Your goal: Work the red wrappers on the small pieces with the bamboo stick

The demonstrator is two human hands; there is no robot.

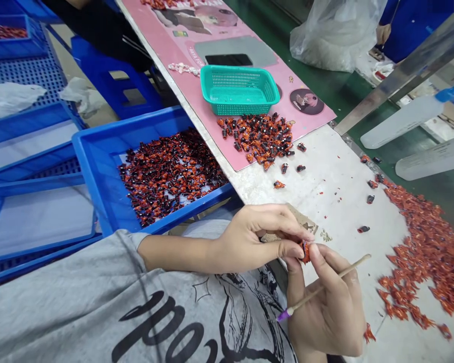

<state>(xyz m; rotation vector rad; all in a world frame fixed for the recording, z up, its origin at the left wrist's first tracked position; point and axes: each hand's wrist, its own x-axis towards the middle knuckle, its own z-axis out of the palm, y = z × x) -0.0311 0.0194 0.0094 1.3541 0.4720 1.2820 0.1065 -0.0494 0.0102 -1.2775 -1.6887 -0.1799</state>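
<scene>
At five o'clock, the left hand pinches a small orange-and-black piece; the right hand grips a thin wooden stick. A blue tray of similar pieces sits at nine o'clock, loose orange scraps at three.

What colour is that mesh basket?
The plastic basket is teal green, clearest in the head view.

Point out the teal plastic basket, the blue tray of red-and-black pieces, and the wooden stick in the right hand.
Teal plastic basket (238, 107), head view, front wall.
Blue tray (130, 123), head view, far rim.
Wooden stick (348, 269), head view, bare shaft.
</scene>
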